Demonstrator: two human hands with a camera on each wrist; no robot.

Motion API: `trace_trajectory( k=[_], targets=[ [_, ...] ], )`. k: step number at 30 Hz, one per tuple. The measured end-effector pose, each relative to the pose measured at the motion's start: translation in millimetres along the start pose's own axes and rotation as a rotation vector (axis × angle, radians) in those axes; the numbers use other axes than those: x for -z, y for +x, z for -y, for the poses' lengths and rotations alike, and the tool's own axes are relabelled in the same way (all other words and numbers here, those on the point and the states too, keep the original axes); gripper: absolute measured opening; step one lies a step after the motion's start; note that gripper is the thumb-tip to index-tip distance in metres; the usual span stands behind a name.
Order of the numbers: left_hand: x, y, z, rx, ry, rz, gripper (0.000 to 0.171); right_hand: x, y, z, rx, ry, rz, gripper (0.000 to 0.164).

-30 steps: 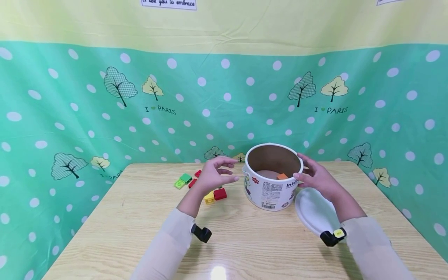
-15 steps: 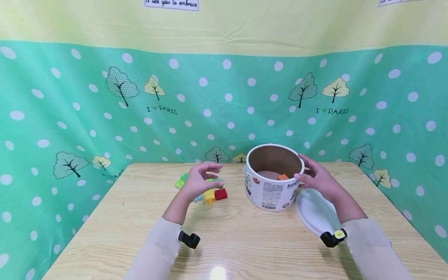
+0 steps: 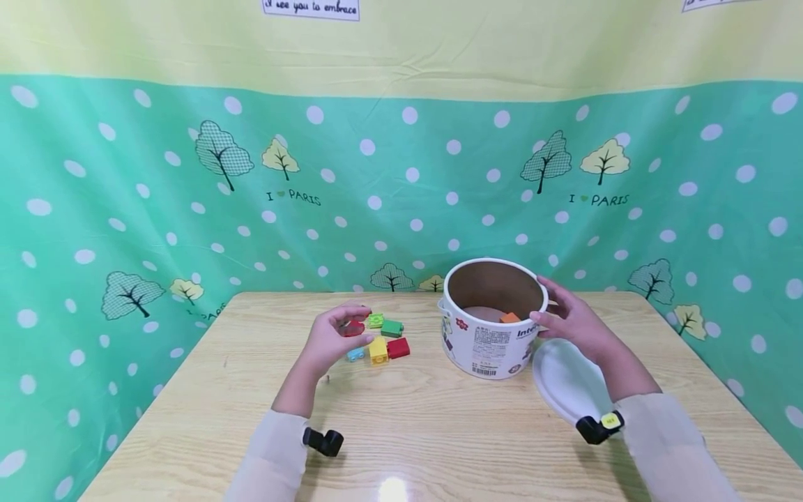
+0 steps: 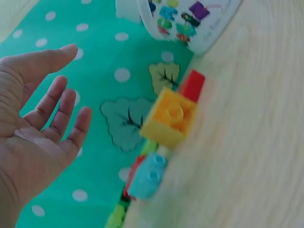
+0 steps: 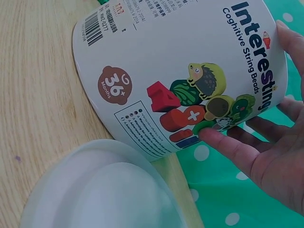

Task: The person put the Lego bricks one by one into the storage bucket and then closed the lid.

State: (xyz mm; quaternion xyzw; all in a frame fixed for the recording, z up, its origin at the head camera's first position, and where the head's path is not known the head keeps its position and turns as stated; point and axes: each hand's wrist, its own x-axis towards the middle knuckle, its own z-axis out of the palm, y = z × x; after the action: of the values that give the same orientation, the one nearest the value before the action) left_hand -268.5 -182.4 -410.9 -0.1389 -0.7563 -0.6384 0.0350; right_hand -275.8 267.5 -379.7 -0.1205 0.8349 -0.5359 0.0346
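My left hand (image 3: 331, 341) hovers with loosely bent fingers beside a cluster of toy bricks; in the left wrist view its palm holds nothing. Nearest are a light blue brick (image 4: 148, 175), a yellow brick (image 3: 378, 351) and a red brick (image 3: 398, 347). Behind these lie a green brick (image 3: 392, 328), a lime brick (image 3: 375, 320) and another red brick (image 3: 353, 328), partly covered by the fingers. My right hand (image 3: 574, 319) holds the white printed bucket (image 3: 489, 348) at its right side, thumb at the rim and fingers along the wall. An orange block (image 3: 509, 318) lies inside the bucket.
A white round lid (image 3: 567, 380) lies on the wooden table (image 3: 433, 439) to the right of the bucket, partly under my right forearm. A green polka-dotted cloth (image 3: 301, 251) hangs behind the table's back edge and along both sides.
My left hand has drawn away from the bucket, moving left and slightly down past the bricks, so more of them show. My right hand stays on the bucket.
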Motion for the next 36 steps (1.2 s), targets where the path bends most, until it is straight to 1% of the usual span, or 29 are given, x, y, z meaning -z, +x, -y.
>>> trace_trajectory(
  k=[4,6,8,12,16,20,29,31,36],
  targets=[
    [10.5,-6.1,14.4,0.061,0.023,-0.045,0.045,-2.8,-0.7,-0.2,-0.002,0.005,0.005,0.092],
    [14.9,-8.7,20.1,0.087,0.058,-0.068,0.045,-4.0,-1.1,0.0,-0.004,0.003,0.008,0.091],
    [18.4,-10.4,24.5,0.106,0.073,-0.082,0.046,-4.2,-0.9,0.4,-0.001,0.000,0.009,0.091],
    [24.0,-11.0,33.1,0.120,0.073,-0.093,0.048,-2.9,-0.5,0.9,0.002,0.003,0.011,0.091],
    [28.9,-10.1,39.4,0.136,0.088,-0.090,0.049,-2.3,1.5,0.9,0.004,0.007,0.011,0.091],
    [32.4,-10.0,43.5,0.175,0.105,-0.081,0.048,-2.8,2.6,1.2,0.000,0.007,0.010,0.092],
    [32.4,-6.4,49.4,0.254,0.150,-0.061,0.046,-1.3,1.4,2.9,0.015,0.011,0.010,0.091],
    [31.8,-5.3,50.1,0.261,0.165,-0.055,0.046,-0.6,1.1,3.2,0.014,0.008,0.007,0.091],
    [29.3,-2.5,51.3,0.243,0.194,-0.037,0.047,1.3,-0.7,2.4,0.007,0.000,-0.001,0.091]
  ],
)
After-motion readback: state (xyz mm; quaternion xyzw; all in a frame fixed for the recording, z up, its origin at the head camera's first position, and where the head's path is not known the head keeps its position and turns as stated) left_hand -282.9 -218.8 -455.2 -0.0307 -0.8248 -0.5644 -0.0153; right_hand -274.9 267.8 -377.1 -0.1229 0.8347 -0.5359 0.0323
